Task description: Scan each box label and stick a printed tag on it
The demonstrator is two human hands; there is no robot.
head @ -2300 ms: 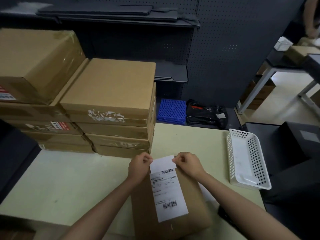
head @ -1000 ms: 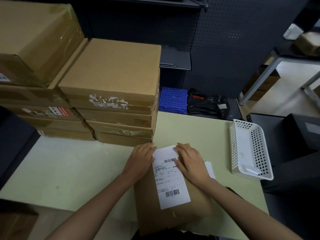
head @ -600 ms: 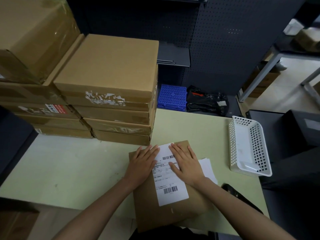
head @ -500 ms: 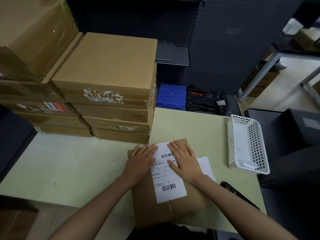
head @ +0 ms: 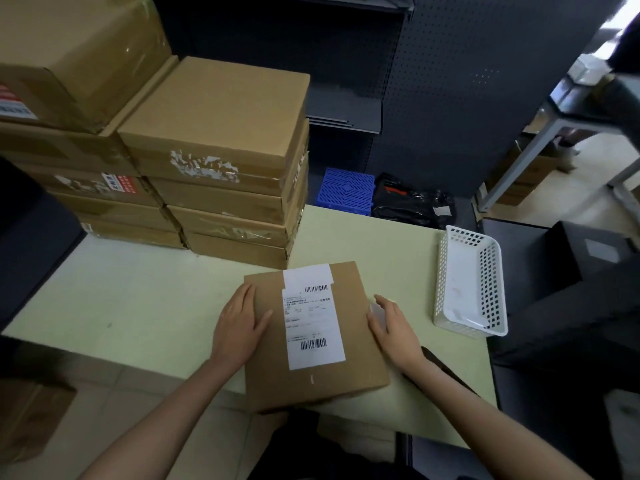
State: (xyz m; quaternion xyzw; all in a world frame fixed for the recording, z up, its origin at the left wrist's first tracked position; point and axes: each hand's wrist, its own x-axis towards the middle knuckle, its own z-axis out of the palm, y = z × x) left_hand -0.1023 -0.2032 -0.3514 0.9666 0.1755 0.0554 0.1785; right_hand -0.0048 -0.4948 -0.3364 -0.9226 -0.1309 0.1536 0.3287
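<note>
A flat cardboard box point(head: 311, 341) lies on the pale table point(head: 138, 299) at its near edge, partly overhanging. A white printed tag point(head: 311, 323) with two barcodes is stuck along its top face. The left hand point(head: 239, 327) rests flat on the box's left side, fingers straight. The right hand point(head: 393, 327) lies extended against the right edge; whether it grips anything cannot be told. Stacked boxes point(head: 221, 161) stand behind, a white basket point(head: 469, 282) to the right

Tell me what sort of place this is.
Probably a warehouse packing or shipping station: stacked cardboard boxes on the table, a flat box bearing a barcoded shipping label, and dark pegboard shelving behind.
</note>
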